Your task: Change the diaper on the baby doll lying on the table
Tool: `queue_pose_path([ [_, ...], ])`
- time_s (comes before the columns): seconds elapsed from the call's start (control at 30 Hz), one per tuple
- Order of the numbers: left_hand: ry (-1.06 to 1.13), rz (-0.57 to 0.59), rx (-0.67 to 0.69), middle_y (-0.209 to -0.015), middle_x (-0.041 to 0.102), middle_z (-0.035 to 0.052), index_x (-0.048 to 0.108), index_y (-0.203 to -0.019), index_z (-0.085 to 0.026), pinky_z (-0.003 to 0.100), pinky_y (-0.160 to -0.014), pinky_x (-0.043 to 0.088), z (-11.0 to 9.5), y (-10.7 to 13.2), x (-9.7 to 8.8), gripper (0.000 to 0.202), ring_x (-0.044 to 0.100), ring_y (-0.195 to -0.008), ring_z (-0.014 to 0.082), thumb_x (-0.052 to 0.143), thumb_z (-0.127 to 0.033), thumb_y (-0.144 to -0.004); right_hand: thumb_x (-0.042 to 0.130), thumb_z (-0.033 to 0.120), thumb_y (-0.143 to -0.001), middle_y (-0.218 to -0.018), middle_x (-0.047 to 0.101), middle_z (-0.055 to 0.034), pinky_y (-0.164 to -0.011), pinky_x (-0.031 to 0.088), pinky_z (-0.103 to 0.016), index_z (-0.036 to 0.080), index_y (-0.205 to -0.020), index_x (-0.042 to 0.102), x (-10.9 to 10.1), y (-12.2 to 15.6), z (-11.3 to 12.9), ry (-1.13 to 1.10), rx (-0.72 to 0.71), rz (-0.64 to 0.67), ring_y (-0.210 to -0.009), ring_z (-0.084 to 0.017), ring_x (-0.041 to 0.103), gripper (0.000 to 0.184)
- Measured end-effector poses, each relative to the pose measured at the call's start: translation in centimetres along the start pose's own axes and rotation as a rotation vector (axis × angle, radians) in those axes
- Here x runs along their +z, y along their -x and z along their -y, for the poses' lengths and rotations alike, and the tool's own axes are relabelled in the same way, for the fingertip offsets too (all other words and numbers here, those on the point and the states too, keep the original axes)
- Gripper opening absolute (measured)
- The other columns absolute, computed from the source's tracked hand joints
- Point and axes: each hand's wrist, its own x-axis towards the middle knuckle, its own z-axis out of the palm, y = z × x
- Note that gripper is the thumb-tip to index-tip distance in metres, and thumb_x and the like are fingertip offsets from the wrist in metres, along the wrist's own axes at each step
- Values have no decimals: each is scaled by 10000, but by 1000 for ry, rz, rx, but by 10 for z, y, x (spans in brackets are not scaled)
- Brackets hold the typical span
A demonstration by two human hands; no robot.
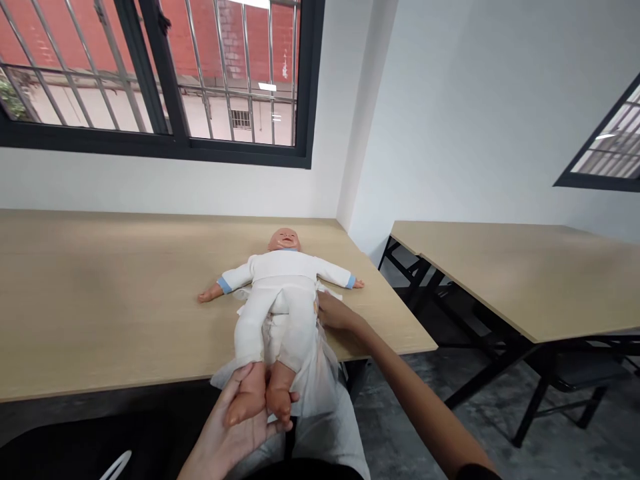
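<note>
My left hand (227, 437) is closed around both ankles of the baby doll (284, 280), with the fingers (293, 398) curled around from behind and the thumb (240, 379) pressing on the near side, so the two legs are held together and raised toward me. The doll's bare feet (260, 393) stick out of my grip. My right hand (339, 312) is stretched out to the far side of the doll's hips, its fingers (323, 303) close together and resting on the edge of the white diaper (310, 380). I can't tell from here whether they are pinching that edge or only touching it. The doll lies on its back on the counter (100, 287), head toward the window (150, 80), arms spread wide, in a white long-sleeved outfit (283, 267) with blue cuffs. The diaper is spread under its hips, and its crinkled white sheet hangs over the near edge of the counter, just above my light trousers (325, 433). A second counter (525, 280) stands well apart to my right, on black metal legs above the grey floor (400, 393).
</note>
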Motion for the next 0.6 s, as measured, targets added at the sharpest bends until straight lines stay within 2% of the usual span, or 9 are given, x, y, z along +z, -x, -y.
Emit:
queue_pose_path([
  [0.13, 4, 30, -11, -862, 710, 149, 687, -931, -131, 390, -749, 475, 3, -3, -3, 388, 653, -840, 271, 612, -484, -789, 469, 142, -793, -966, 709, -66, -917, 452, -376, 167, -838, 687, -16, -18, -24, -101, 65, -68, -914, -211, 619, 224],
  [0.27, 29, 60, 9, -857, 712, 135, 687, -948, -139, 388, -744, 470, 6, -4, -2, 391, 648, -848, 269, 601, -489, -797, 433, 227, -822, -899, 718, -86, -842, 494, -374, 145, -818, 686, -29, -14, -37, -174, 146, -256, -844, -207, 652, 265],
  [0.37, 46, 71, 13, -879, 713, 137, 692, -944, -142, 390, -762, 465, 7, -2, 1, 388, 647, -852, 262, 577, -491, -817, 430, 265, -832, -947, 717, -83, -871, 493, -356, 154, -872, 677, -33, 0, -33, -211, 181, -406, -916, -198, 659, 274],
  [0.47, 42, 97, -1, -868, 712, 138, 693, -966, -140, 387, -768, 461, 10, -1, 2, 424, 647, -859, 265, 549, -514, -828, 413, 258, -838, -997, 709, -92, -935, 467, -394, 168, -906, 668, -32, 20, -24, -192, 227, -557, -990, -210, 643, 280],
  [0.53, 47, 100, -12, -896, 711, 134, 684, -1013, -152, 386, -770, 457, 11, -2, 2, 429, 646, -888, 272, 535, -514, -838, 450, 253, -826, -1008, 706, -95, -969, 444, -430, 179, -905, 672, -27, 34, -15, -164, 247, -598, -1011, -233, 634, 248],
  [0.6, 65, 98, -21, -968, 706, 128, 666, -1064, -167, 386, -767, 457, 11, -3, 5, 427, 645, -906, 276, 528, -507, -845, 519, 253, -805, -1048, 696, -96, -988, 431, -446, 191, -950, 678, -19, 44, -3, -132, 241, -567, -1036, -255, 623, 223],
])
